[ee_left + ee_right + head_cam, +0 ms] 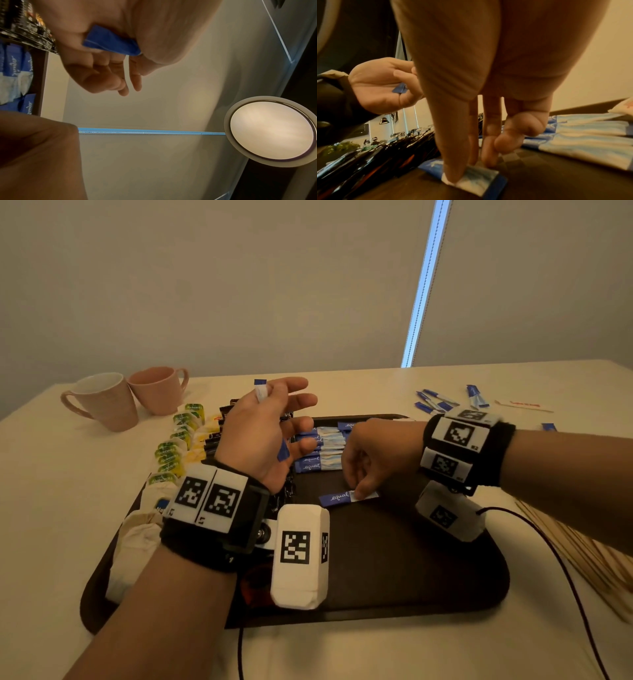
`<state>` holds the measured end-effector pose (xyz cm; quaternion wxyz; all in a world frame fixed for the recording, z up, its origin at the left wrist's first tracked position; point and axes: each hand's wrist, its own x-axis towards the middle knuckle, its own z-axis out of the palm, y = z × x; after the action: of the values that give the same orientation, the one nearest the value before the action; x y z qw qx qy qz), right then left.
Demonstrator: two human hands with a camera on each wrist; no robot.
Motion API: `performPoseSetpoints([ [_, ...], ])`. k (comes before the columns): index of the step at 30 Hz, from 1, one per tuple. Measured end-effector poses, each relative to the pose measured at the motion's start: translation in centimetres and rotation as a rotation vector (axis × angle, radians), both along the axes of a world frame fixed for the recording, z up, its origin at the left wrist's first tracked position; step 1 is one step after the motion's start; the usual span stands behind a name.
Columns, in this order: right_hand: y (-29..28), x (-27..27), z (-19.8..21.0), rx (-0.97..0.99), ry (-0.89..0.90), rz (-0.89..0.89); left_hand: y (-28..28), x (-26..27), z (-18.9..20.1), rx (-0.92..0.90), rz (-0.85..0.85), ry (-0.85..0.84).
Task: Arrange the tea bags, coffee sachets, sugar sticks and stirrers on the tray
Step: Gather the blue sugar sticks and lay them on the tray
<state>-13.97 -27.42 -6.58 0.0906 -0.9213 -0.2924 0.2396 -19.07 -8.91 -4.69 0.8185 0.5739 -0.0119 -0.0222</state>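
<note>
Right hand [371, 455] presses its fingertips on a blue-and-white sugar stick [347, 497] lying flat on the dark tray [394, 570], just nearer the front edge than the row of sugar sticks [320, 450] already laid toward the tray's far edge. Left hand [265, 433] hovers palm-up above the tray, fingers loosely spread, with more blue sugar sticks [111, 41] tucked under the thumb. Tea bags [174, 446] line the tray's left edge; two pink mugs [126, 397] stand near the table's far left corner.
</note>
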Motion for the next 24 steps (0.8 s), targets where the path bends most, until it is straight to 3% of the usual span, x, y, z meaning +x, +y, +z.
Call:
performPoseSetpoints([
  [7,-0.5,0.2,0.7,-0.080,-0.015,-0.005,0.0,0.2,-0.2,-0.051,-0.057,-0.020],
  [12,-2.3,2.3,2.5,-0.016,-0.291,-0.229,0.1,0.3,0.0,-0.093,-0.087,0.028],
  [17,-2.7,3.0,1.7,-0.116,-0.223,-0.281,0.6,0.0,-0.1,-0.200,-0.133,0.029],
  [22,-2.6,2.5,2.6,0.112,-0.340,-0.264,0.2,0.0,0.0,-0.239,-0.099,0.006],
  [24,-1.8,1.6,3.3,0.274,-0.292,-0.232,-0.2,0.1,0.0,-0.213,-0.036,-0.016],
])
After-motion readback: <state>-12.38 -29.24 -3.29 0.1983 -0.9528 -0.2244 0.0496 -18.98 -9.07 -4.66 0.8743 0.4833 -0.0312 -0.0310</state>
